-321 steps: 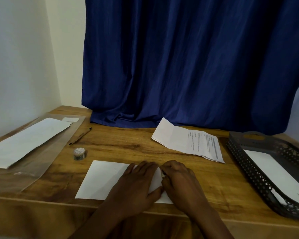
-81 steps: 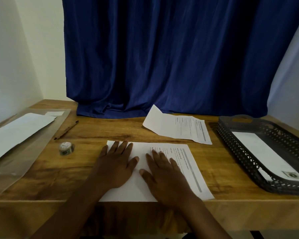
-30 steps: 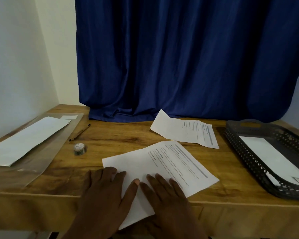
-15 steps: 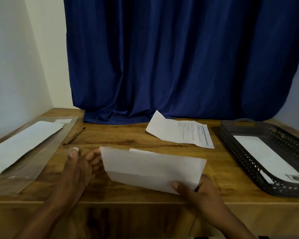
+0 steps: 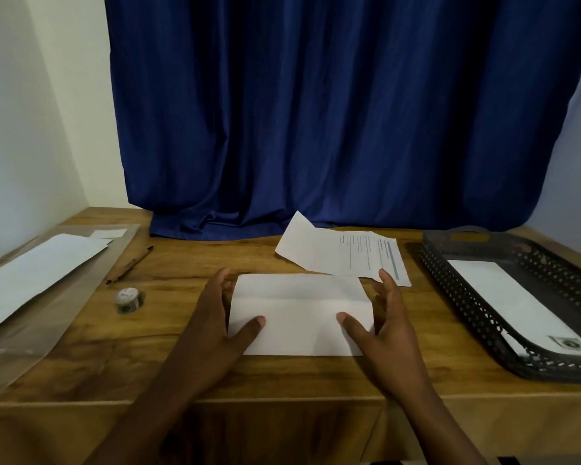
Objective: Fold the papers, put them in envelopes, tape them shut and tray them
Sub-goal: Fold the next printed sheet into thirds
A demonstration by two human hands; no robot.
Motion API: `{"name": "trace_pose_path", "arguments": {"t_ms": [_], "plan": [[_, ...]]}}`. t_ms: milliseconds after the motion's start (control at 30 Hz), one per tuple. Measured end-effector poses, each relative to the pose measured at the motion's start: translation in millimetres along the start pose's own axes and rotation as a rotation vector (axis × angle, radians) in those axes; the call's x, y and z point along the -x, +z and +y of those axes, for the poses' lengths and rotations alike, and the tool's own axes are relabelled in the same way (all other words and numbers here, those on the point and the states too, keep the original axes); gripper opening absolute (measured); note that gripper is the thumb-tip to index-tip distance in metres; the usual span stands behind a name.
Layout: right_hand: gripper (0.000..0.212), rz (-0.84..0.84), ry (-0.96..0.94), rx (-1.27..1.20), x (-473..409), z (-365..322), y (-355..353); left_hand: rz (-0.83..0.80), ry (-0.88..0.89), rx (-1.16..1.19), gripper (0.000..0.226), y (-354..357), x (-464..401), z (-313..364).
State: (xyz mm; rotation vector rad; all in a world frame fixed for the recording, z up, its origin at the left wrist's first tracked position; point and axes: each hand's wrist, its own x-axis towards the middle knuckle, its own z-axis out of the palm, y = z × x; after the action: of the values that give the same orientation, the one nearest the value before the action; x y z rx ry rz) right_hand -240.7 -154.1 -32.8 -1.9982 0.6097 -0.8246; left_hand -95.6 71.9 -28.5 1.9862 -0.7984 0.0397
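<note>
Both grips, left hand and right hand, spread, thumbs pressing folded paper

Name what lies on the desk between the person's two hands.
In the head view, the folded paper lies flat between the left hand and right hand; both thumbs rest on it.

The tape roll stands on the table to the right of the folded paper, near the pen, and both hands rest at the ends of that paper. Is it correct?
Not quite. The head view shows the tape roll to the left of the folded paper, not the right. The rest holds: it stands on the table near the pen, and the left hand and right hand rest at the paper's ends.
</note>
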Motion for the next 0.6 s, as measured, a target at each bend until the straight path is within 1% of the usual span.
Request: {"name": "trace_pose_path", "arguments": {"t_ms": [67,100,167,233,300,433,500,600], "plan": [[0.097,-0.022,-0.046,0.158,2,1,2,-0.024,0.035,-0.117,0.098,3,3,-2],[0.093,-0.054,-0.083,0.26,3,1,3,-0.068,0.055,-0.211,0.097,4,5,-1],[0.076,-0.151,-0.144,0.461,4,1,4,-0.181,0.103,-0.469,0.087,6,7,-3],[0.055,-0.246,-0.186,0.613,4,0,6,-0.282,0.121,-0.644,0.07,8,5,-4],[0.046,-0.292,-0.199,0.67,4,-1,8,-0.356,0.09,-0.704,0.064,8,3,-2],[0.044,-0.296,-0.2,0.669,4,-1,9,-0.408,0.061,-0.733,0.062,7,2,4],[0.044,-0.296,-0.202,0.683,3,0,9,-0.411,0.057,-0.74,0.063,5,2,9],[0.045,-0.292,-0.194,0.684,3,0,11,-0.36,0.107,-0.748,0.065,10,-2,23]]}}
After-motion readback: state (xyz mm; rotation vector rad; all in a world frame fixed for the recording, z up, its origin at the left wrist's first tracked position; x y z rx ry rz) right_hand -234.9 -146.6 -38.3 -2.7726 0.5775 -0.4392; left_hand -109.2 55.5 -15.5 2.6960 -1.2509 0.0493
